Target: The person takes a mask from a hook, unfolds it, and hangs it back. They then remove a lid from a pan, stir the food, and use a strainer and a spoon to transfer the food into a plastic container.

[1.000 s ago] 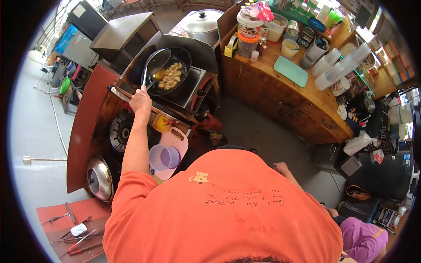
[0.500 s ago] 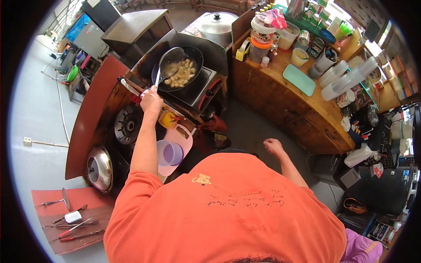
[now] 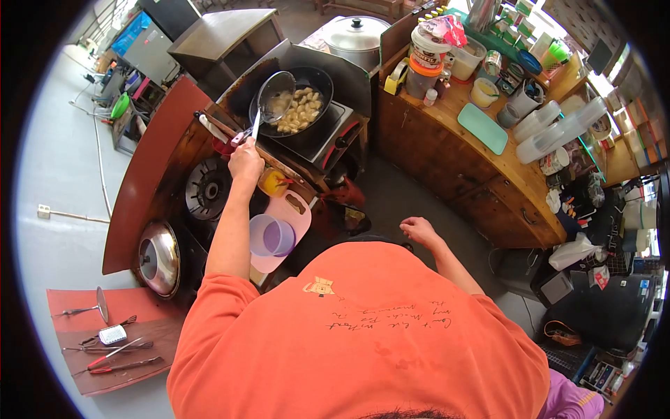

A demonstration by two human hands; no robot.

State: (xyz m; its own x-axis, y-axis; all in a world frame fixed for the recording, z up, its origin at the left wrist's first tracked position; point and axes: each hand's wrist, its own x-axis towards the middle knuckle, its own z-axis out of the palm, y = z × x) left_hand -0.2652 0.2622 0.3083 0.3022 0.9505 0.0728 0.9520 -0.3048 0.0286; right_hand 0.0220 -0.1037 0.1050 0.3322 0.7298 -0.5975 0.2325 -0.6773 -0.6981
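Note:
My left hand (image 3: 246, 162) is wrapped round the handle of a metal strainer ladle (image 3: 277, 94). The ladle's round mesh head is over the left part of a black wok (image 3: 325, 87). Pale browned chunks of food (image 3: 300, 112) lie in bubbling oil in the wok, which sits on a stove (image 3: 328, 140). Away from any object, my right hand (image 3: 419, 230) hangs over the floor with its fingers loosely curled; whether anything is in it is too small to tell. Near my left forearm are a yellow container (image 3: 272, 183) and a purple bowl (image 3: 272, 236) on a pink cutting board (image 3: 296, 214).
A gas burner (image 3: 207, 188) and a domed metal lid (image 3: 159, 259) are at the left. A wooden counter (image 3: 433, 133) on the right holds tubs, cups and a green tray (image 3: 483, 128). Behind the stove stands a lidded pot (image 3: 356, 38). Utensils lie on a red panel (image 3: 70, 307).
The ladle head has tilted and shifted slightly, uncovering more of the food. My right hand has moved left, towards my body's middle. The whole view has shifted a little.

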